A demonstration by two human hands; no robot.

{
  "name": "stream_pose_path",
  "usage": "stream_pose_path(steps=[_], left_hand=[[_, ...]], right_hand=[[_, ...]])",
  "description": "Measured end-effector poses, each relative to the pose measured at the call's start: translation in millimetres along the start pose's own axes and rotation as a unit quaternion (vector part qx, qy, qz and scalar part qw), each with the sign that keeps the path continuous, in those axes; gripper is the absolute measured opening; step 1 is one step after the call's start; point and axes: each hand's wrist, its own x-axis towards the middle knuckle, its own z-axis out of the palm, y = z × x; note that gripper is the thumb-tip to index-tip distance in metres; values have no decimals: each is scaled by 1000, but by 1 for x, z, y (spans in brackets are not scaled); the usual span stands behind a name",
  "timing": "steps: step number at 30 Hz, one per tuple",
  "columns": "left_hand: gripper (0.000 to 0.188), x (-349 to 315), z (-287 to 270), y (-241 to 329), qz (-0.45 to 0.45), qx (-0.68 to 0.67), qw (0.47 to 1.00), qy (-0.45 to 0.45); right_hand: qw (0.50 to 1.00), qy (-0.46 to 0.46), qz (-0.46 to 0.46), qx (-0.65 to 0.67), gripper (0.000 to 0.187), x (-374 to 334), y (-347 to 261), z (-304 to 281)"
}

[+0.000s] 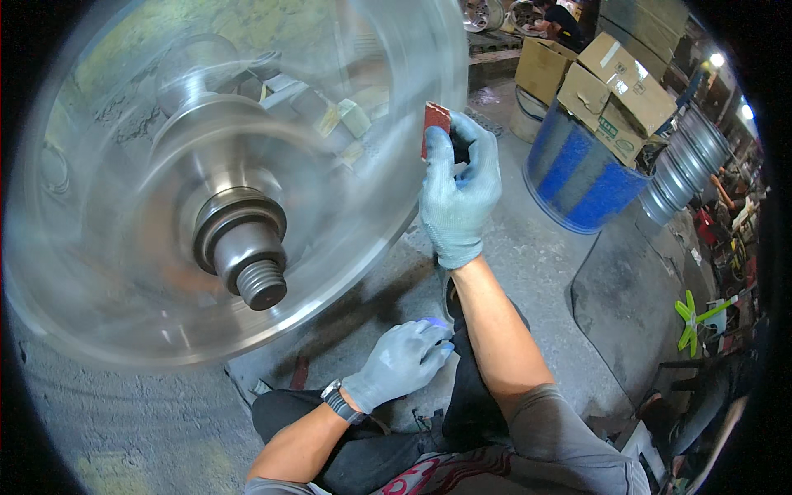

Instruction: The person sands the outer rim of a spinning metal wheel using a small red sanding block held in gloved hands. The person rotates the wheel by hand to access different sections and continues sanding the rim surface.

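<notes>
A large metal wheel rim (330, 326), blurred by spinning, fills the left side of the view. Its steel shaft (247, 239) ends in a threaded tip pointing at me. Just right of the rim's edge, my right hand (462, 194), in a grey-blue knit glove, pinches a piece of reddish-brown sandpaper (434, 124) between thumb and fingers. Whether the sandpaper touches the rim is hard to tell. My left hand (400, 363), gloved alike and wearing a wristwatch (340, 402), hangs over my lap with fingers loosely stretched. Purple-blue shows at its fingertips; I see nothing held.
A blue drum (577, 177) with cardboard boxes (615, 91) on top stands at the right, beside stacked metal rims (685, 165). A dark mat (627, 297) lies on the concrete floor. Farther right is a green star-shaped base (689, 322). Another person (565, 25) sits far back.
</notes>
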Motion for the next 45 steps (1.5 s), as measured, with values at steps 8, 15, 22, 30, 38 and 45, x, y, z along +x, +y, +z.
stream_pose_path(steps=[8, 15, 22, 30, 38, 45], left_hand=[[23, 0, 1, -3, 5, 1, 1000, 0], [21, 0, -1, 0, -5, -4, 1000, -4], [21, -1, -1, -2, -4, -8, 1000, -1], [21, -2, -1, -3, -9, -10, 1000, -8], [21, -2, -2, -3, -11, -5, 1000, -10], [22, -2, -1, -3, -2, 4, 1000, -11]], right_hand=[[1000, 4, 15, 24, 21, 7, 8, -5], [998, 21, 46, 48, 21, 13, 19, -8], [998, 28, 47, 36, 19, 18, 24, -10], [995, 40, 62, 60, 19, 17, 24, -10], [999, 28, 28, 27, 19, 9, 20, -5], [1000, 11, -3, -21, 23, 4, 16, -5]])
